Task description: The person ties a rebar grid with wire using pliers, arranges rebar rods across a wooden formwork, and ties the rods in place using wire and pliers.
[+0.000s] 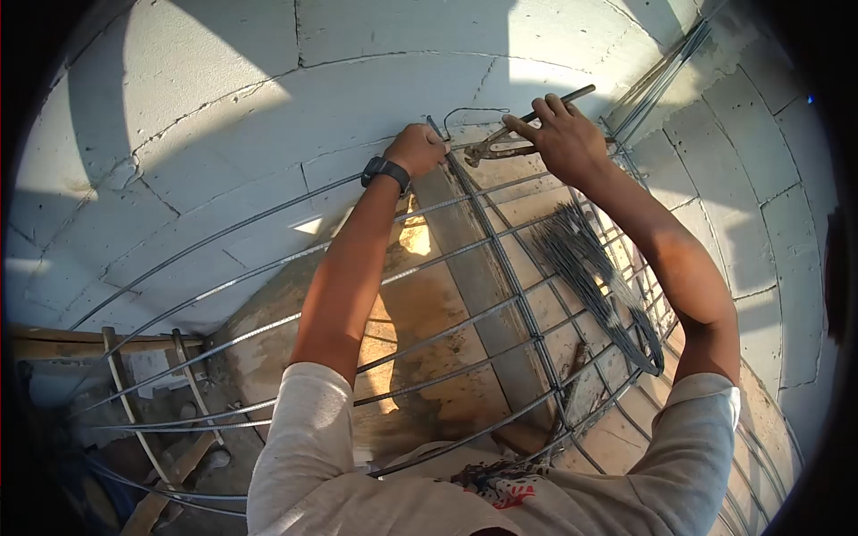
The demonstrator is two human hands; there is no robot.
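Observation:
My left hand (418, 150), with a dark watch at the wrist, is closed at the upper edge of the rebar grid (514, 295), close to the block wall. It pinches a thin tie wire (478, 110), whose bent loop arches to the right; the fingertips partly hide the grip. Just right of it, my right hand (569, 141) holds a pair of pincers (487, 146) with the handles spread. The pincers' jaws point left, a little short of my left hand. A bundle of tie wire (599, 281) lies over the bars below my right hand.
A pale block wall (357, 98) curves behind the grid. Wooden formwork boards (429, 357) lie under the bars. Long loose rods (666, 76) lean at the upper right. At the lower left, a wooden ladder-like frame (134, 411) stands beneath protruding bar ends.

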